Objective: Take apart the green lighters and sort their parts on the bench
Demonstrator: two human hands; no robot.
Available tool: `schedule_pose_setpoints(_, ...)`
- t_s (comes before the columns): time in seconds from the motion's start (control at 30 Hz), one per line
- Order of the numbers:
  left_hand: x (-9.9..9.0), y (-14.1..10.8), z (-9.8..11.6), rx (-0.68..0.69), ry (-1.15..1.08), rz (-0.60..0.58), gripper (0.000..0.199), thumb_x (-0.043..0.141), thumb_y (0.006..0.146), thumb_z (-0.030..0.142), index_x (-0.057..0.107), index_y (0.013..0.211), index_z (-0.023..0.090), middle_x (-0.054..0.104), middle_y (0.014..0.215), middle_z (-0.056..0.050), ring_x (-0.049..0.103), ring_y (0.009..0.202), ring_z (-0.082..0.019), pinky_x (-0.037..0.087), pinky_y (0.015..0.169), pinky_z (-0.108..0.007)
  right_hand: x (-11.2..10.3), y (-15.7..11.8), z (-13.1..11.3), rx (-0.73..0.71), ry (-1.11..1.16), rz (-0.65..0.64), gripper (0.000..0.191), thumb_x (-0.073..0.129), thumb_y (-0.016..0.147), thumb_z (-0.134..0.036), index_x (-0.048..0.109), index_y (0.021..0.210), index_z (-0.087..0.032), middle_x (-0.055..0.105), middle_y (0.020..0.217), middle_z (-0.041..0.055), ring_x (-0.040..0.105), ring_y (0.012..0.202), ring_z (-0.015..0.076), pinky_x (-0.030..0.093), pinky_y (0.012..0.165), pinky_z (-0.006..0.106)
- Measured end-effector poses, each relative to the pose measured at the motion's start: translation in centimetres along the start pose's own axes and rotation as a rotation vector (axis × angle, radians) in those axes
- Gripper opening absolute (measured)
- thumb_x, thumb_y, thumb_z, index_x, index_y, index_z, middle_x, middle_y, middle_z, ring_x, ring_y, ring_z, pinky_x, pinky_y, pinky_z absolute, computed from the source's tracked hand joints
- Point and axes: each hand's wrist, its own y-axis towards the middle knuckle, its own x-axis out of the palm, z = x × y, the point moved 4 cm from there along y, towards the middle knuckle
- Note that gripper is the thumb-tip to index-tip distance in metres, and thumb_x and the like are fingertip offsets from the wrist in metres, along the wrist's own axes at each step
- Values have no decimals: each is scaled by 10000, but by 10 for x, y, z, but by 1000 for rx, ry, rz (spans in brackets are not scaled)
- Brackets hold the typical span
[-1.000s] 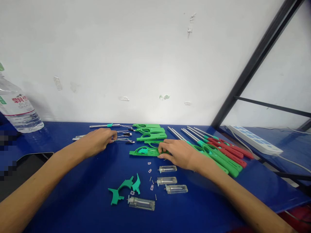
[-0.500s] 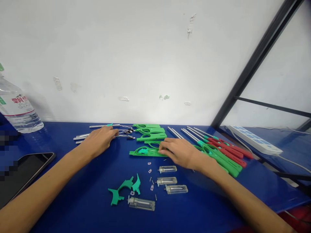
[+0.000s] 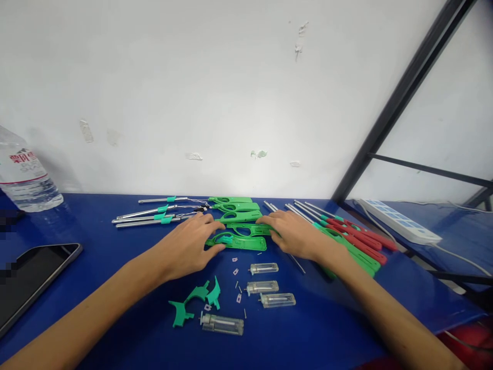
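Observation:
My left hand (image 3: pixel 189 242) is palm down, thumb and fingers apart, at the left ends of the green lighter handle shells. Its thumb is by the tip of the nearest shell (image 3: pixel 246 242), which has a teal trigger (image 3: pixel 224 239) in it. My right hand (image 3: pixel 295 232) has its fingers and thumb around the right end of the second-nearest green lighter shell (image 3: pixel 247 229); that end is hidden. More green shells (image 3: pixel 232 200) lie behind. Metal lighter tubes (image 3: pixel 144 221) with teal pieces and wires lie beyond my left hand.
Clear fuel tanks (image 3: pixel 264 268), loose teal triggers (image 3: pixel 181 312) and tiny pins and clips lie in front. Red and green lighters (image 3: pixel 356 234) fan out at right, near a power strip (image 3: pixel 400 221). At left are a phone (image 3: pixel 36 277) and water bottle (image 3: pixel 29 180).
My left hand has moved right and nearer, from the wires and tubes to the shells' left ends. My right hand has shifted slightly at the shells' right ends.

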Motion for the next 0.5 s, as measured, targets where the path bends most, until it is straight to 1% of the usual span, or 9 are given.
schedule_pose_setpoints(0.07,4,-2,0,-17,-3,-52,464,539,914,464,620,1282,194,632,1244,-133,550,1204,-335,445,1014,-473,-1,0,-2,-3,7,2,435,489,892,-99,604,1309,-152,721,1161,145,675,1062,290,516,870,415)
schedule_pose_setpoints(0.13,6,-3,-4,-33,-39,-103,434,532,917,438,627,1267,200,645,1212,-121,559,1197,-321,451,995,-441,-2,-1,-4,-11,23,5,396,504,918,-157,618,1297,-158,724,1166,140,678,1064,292,519,877,422)
schedule_pose_setpoints(0.23,5,-1,-7,-53,-112,-155,347,553,905,434,657,1164,229,671,1055,-71,626,1006,-266,479,859,-376,-2,-1,-7,-29,55,0,379,528,959,-291,624,1302,-162,720,1191,142,669,1093,312,517,901,452)
schedule_pose_setpoints(0.3,3,0,-8,-59,-137,-168,304,586,882,436,663,1105,244,671,986,-42,633,907,-236,473,778,-343,-2,-1,-8,-44,74,-19,396,568,955,-330,619,1311,-164,719,1197,141,666,1101,315,516,905,453)
schedule_pose_setpoints(0.37,1,-1,-8,-61,-145,-172,284,600,869,434,663,1076,249,671,949,-26,633,865,-221,462,736,-325,-3,-1,-8,-55,91,-27,402,611,940,-321,618,1314,-173,716,1200,135,668,1097,307,518,899,438)
schedule_pose_setpoints(0.5,-4,-2,-7,-63,-151,-151,301,601,861,449,658,1071,242,668,936,-26,629,857,-222,453,733,-324,-9,-1,-10,-65,113,-3,397,597,955,-340,615,1323,-195,710,1211,126,683,1047,283,527,861,415)
